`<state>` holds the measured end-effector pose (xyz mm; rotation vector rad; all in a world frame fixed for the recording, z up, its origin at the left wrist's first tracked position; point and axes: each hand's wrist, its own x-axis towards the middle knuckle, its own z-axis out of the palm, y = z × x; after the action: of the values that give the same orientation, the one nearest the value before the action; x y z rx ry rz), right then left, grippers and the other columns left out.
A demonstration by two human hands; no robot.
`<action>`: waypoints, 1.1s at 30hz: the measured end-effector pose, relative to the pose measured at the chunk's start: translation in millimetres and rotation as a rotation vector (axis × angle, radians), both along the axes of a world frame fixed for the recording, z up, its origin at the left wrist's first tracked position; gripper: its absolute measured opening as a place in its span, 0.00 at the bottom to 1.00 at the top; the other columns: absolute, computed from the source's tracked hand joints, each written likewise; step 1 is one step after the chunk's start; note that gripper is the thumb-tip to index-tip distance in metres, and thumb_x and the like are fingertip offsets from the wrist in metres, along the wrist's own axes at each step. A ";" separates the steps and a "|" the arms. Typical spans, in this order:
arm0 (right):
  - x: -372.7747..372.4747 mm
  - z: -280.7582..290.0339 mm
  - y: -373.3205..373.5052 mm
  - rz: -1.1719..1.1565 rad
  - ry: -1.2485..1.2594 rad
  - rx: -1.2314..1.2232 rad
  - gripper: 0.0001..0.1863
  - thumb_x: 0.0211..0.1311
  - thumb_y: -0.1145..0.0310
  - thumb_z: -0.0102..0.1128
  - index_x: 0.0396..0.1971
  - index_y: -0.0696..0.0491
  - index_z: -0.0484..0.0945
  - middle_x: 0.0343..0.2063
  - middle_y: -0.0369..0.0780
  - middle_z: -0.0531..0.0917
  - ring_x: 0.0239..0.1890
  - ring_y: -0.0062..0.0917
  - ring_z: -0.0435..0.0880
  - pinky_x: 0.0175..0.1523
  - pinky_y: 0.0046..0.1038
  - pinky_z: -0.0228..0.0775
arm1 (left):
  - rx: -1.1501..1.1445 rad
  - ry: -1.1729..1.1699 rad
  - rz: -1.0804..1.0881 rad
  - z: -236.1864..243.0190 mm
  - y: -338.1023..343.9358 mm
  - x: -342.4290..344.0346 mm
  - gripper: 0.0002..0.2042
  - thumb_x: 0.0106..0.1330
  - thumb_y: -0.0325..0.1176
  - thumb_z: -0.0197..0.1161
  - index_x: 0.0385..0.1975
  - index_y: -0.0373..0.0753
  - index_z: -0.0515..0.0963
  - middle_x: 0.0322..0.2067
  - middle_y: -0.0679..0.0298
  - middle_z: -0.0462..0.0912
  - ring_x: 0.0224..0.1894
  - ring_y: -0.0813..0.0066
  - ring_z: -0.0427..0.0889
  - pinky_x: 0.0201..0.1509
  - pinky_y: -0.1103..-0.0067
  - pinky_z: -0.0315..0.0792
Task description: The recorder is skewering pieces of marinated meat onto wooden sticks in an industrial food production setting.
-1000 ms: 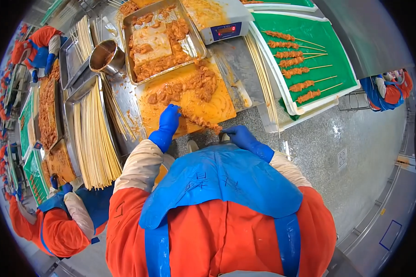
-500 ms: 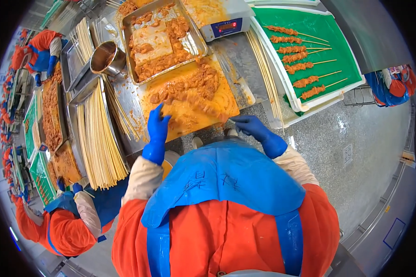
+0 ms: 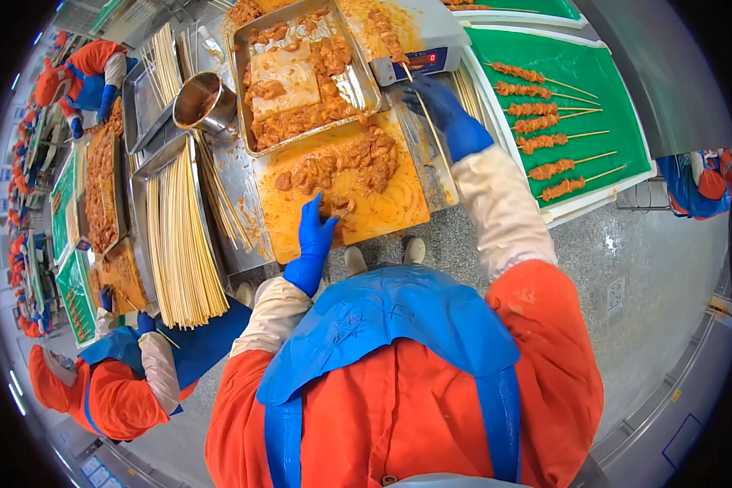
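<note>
My right hand (image 3: 447,114), in a dark blue glove, grips a long skewer (image 3: 429,130) with meat (image 3: 386,37) on its far end, held over the scale (image 3: 435,59). My left hand (image 3: 315,236) is open at the front of the orange cutting board (image 3: 281,224), its fingers apart beside a pile of marinated meat (image 3: 370,163). Behind the board sits a steel tray (image 3: 370,93) of meat pieces.
A green-lined tray (image 3: 602,81) of finished skewers stands right. Bare skewers (image 3: 179,244) fill a tray left, near a steel pot (image 3: 187,114). Co-workers (image 3: 110,390) in red and blue work along the left; another person (image 3: 695,183) is at far right.
My right hand has carried the meat skewer from the board's front up and forward to the scale. My left hand has released the meat end and stays low, fingers spread.
</note>
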<state>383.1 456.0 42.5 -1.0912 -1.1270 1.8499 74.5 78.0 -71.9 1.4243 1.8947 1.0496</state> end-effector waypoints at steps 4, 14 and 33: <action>64.5 -28.4 -86.8 -0.015 0.058 -0.322 0.37 0.92 0.41 0.53 0.84 0.51 0.69 0.74 0.48 0.82 0.75 0.38 0.84 0.71 0.39 0.82 | -0.008 0.061 0.058 -7.6 -5.5 -4.4 0.43 0.63 0.27 0.85 0.81 0.46 0.76 0.59 0.53 0.84 0.60 0.51 0.86 0.62 0.64 0.84; 95.6 -41.4 -68.5 0.092 -0.027 -0.302 0.40 0.91 0.36 0.53 0.81 0.55 0.71 0.66 0.45 0.88 0.64 0.33 0.91 0.71 0.37 0.84 | 0.036 0.073 0.056 -15.1 3.5 0.5 0.37 0.67 0.23 0.81 0.79 0.46 0.79 0.57 0.58 0.84 0.52 0.66 0.87 0.56 0.72 0.84; 35.6 49.5 -213.1 0.178 -0.023 -0.019 0.19 0.89 0.63 0.60 0.67 0.55 0.88 0.33 0.30 0.86 0.23 0.10 0.66 0.29 0.19 0.54 | -0.055 -0.897 -0.083 96.9 59.4 -13.8 0.25 0.87 0.34 0.63 0.81 0.40 0.76 0.70 0.61 0.86 0.53 0.75 0.87 0.61 0.73 0.82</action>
<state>418.7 242.9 91.9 -1.0541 -1.2566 1.9930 60.8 137.4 25.0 0.7673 1.1808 1.2869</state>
